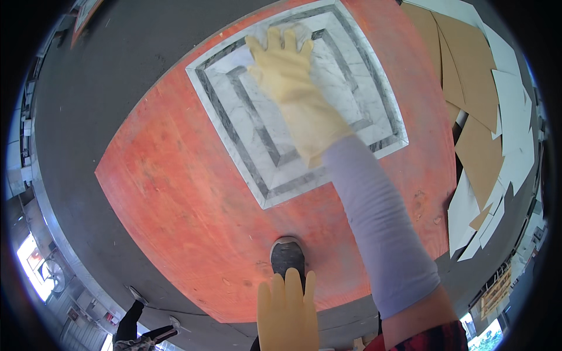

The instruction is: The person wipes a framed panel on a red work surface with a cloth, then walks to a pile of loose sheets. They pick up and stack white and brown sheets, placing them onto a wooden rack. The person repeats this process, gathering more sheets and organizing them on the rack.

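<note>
A square marble panel (257, 169), white with grey inlaid bands, lies flat on an orange-red board (175, 175). My right hand (284, 70), in a cream rubber glove, reaches over the panel's far part with its fingers spread flat. Around those fingers shows a pale, blurred patch (237, 60), perhaps a thin cloth; I cannot make it out. A light lavender sleeve cover (380, 216) wraps my right forearm. Low in the middle, my left hand (288, 316) wears a matching glove, its fingers stretched out, apart from the panel and with nothing visible in it.
My dark shoe (287, 254) stands on the board just beyond the left hand. Brown and white cardboard sheets (468, 76) lie along the right side. On the grey floor (88, 117) at lower left, another person (137, 327) is partly visible. A fan (52, 275) stands farther left.
</note>
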Available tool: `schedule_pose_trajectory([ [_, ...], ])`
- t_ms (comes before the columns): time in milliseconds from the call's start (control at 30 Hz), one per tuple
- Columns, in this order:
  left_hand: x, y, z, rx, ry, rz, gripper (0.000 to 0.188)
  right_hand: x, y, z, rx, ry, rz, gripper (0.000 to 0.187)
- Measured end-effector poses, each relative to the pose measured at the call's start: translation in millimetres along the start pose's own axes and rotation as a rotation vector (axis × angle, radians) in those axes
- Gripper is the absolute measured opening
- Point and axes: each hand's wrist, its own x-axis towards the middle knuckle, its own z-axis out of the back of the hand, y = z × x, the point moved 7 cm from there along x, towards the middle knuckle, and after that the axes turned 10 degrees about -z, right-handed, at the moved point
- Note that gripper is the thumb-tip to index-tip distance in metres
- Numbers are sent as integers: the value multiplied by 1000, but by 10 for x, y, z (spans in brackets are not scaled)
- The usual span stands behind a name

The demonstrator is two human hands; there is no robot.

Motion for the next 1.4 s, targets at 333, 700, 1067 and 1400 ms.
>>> schedule_pose_trajectory([
  [333, 65, -168, -151, 60, 29, -11, 24, -1298, 613, 239, 85, 429, 575, 38],
  [700, 150, -34, -356, 179, 67, 135, 31, 415, -1119, 375, -136, 243, -41, 53],
  [1067, 96, -950, -786, 145, 195, -84, 38, -1313, -1589, 1376, -139, 204, 56, 62],
  [1400, -236, -503, -805, 126, 121, -30, 44, -1946, -696, 936, -222, 350, -315, 50],
])
